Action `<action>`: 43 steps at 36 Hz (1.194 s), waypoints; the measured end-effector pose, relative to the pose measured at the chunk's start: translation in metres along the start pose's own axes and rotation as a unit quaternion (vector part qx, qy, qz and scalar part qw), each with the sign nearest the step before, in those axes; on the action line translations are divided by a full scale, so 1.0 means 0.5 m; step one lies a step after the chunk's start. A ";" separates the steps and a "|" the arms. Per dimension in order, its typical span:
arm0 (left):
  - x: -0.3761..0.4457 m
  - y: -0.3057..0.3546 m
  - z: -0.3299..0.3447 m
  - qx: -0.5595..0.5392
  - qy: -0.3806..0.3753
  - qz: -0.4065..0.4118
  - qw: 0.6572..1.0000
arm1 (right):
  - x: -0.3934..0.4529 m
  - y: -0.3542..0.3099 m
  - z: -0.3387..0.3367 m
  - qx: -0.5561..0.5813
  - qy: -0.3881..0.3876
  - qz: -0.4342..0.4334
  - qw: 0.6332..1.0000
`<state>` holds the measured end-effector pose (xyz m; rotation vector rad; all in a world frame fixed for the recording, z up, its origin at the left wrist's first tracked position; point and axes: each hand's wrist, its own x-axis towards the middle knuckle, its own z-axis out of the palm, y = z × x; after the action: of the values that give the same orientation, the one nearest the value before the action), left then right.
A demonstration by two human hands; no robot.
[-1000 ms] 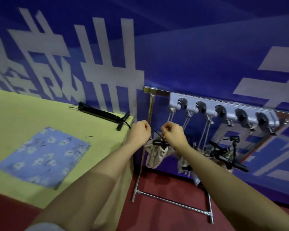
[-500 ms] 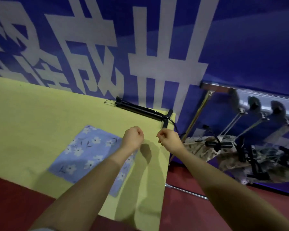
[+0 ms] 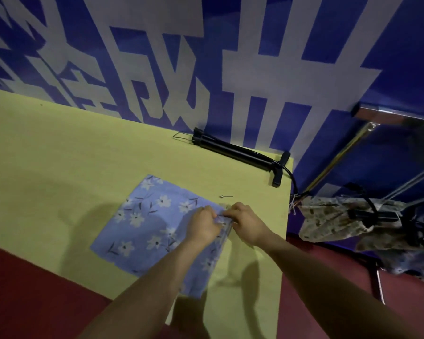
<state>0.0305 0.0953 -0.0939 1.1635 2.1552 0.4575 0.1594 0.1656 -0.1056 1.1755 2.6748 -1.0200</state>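
On the yellow-green table [image 3: 59,155], toward its four o'clock corner, lies the blue cloth [image 3: 147,223]: a pale blue square printed with white flowers and dark sprigs. It's spread flat everywhere except its three o'clock edge, where it bunches into a raised ridge.

That ridge sits close to the table's right rim, so there's little room on that side. The near rim at six o'clock gives onto the red floor [image 3: 22,289]. Bare tabletop opens wide at nine and eleven o'clock of the cloth. Just off its one o'clock corner lies a small metal pin [image 3: 225,196], not touching it, and farther out on the same line the black pump [image 3: 240,155] runs along the blue wall [image 3: 389,57].

Now the hands. The left hand [image 3: 202,227] sits over the cloth, fingers curled tight, pinching the raised edge. The right hand [image 3: 246,223] meets it from three o'clock, fingers curled too, pinching the same fold, and the knuckles nearly touch. The fingertips are tucked under, so I can't tell how deep the grip goes.
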 end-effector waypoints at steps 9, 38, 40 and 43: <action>-0.005 -0.024 0.006 0.094 -0.024 0.054 0.994 | 0.036 -0.013 0.006 0.049 0.081 0.000 0.996; 0.027 0.009 -0.167 0.206 0.090 0.054 0.973 | 0.108 0.002 -0.068 0.064 0.106 0.094 0.988; 0.037 0.016 -0.169 0.210 0.092 0.049 0.972 | 0.116 0.013 -0.061 0.026 0.079 0.096 0.992; 0.050 0.020 -0.163 0.210 0.098 0.049 0.972 | 0.131 0.022 -0.055 -0.014 0.056 0.093 0.994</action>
<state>-0.0288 0.1216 -0.0372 1.5114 2.4509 0.1632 0.1261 0.2292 -0.1094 1.4847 2.5878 -0.9124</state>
